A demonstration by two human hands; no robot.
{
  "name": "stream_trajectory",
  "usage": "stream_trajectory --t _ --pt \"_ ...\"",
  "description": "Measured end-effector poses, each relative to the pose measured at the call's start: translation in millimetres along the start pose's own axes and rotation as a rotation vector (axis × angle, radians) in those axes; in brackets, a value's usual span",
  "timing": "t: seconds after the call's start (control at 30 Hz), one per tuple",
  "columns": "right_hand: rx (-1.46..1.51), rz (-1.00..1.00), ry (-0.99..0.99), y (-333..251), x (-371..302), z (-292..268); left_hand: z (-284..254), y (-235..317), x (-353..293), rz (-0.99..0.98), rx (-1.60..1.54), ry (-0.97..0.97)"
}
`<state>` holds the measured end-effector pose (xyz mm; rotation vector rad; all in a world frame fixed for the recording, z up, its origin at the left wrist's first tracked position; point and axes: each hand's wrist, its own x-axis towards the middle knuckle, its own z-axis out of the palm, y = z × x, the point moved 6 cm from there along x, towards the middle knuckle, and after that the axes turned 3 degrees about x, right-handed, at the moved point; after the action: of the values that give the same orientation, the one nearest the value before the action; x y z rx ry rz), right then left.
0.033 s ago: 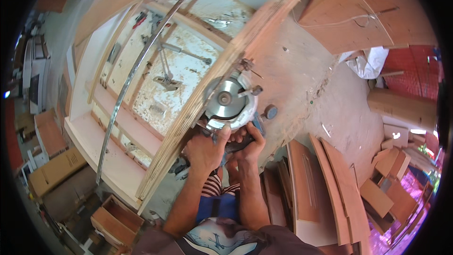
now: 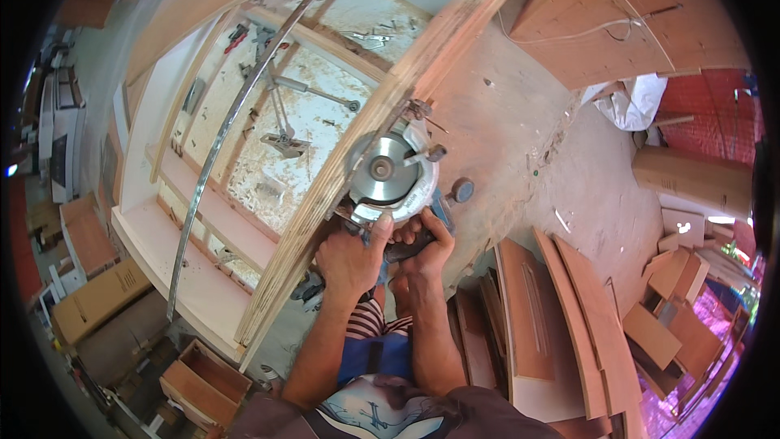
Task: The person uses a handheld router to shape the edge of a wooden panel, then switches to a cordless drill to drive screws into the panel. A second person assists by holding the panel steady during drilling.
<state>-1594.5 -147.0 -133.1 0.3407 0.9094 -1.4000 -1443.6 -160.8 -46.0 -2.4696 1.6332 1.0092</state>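
A circular saw (image 2: 387,169) with a round steel blade and a silver guard is held against the layered edge of a long wooden beam (image 2: 325,195). My left hand (image 2: 349,262) is closed at the saw's near end, its thumb laid along the guard. Around the saw's dark handle, my right hand (image 2: 431,250) is wrapped, its fingers partly hidden. A round dark knob (image 2: 462,189) sticks out at the saw's right. The blade's left part reaches over the beam edge; whether it spins I cannot tell.
Left of the beam, an open wooden frame (image 2: 175,268) holds sawdust, tools and a metal hinge fitting (image 2: 284,143). A curved metal strip (image 2: 215,150) lies across it. Wooden panels (image 2: 528,317) lean at lower right. An open drawer box (image 2: 207,382) stands at lower left, cardboard (image 2: 691,179) at right.
The whole view has shifted slightly, with saw, hands and frame appearing a little farther left. Both hands keep the same grip on the saw.
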Motion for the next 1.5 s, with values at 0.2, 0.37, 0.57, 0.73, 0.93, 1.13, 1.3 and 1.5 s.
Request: stream_trajectory --t 0.2,0.37,0.57,0.73,0.93,1.13,1.3,1.5 --pt "-0.017 -0.034 -0.009 -3.9 0.2 6.7 -3.5 7.1 0.5 0.101 -0.050 0.144" --pt "-0.062 -0.019 -0.028 -4.6 0.5 5.3 -1.1 2.8 0.4 0.100 -0.013 0.191" --pt "0.038 0.037 -0.060 0.6 1.3 5.8 -5.3 6.7 -1.0 0.120 -0.174 0.172" --pt "-0.021 0.012 -0.057 -1.7 -1.4 9.3 -11.5 10.8 -0.8 0.089 -0.245 0.129" --pt "-0.043 0.030 -0.014 -7.5 1.9 13.3 -10.6 16.8 3.4 0.119 -0.229 0.130" --pt "-0.003 0.086 -0.069 -6.9 -2.7 10.8 -8.8 16.0 -1.2 0.176 -0.251 0.224" --pt "0.000 0.074 -0.090 8.2 -8.2 4.9 -5.9 -2.4 -4.9 0.088 -0.176 0.111" --pt "-0.014 0.060 -0.079 4.8 -6.8 6.1 -15.9 6.2 -5.9 0.186 -0.220 0.276"
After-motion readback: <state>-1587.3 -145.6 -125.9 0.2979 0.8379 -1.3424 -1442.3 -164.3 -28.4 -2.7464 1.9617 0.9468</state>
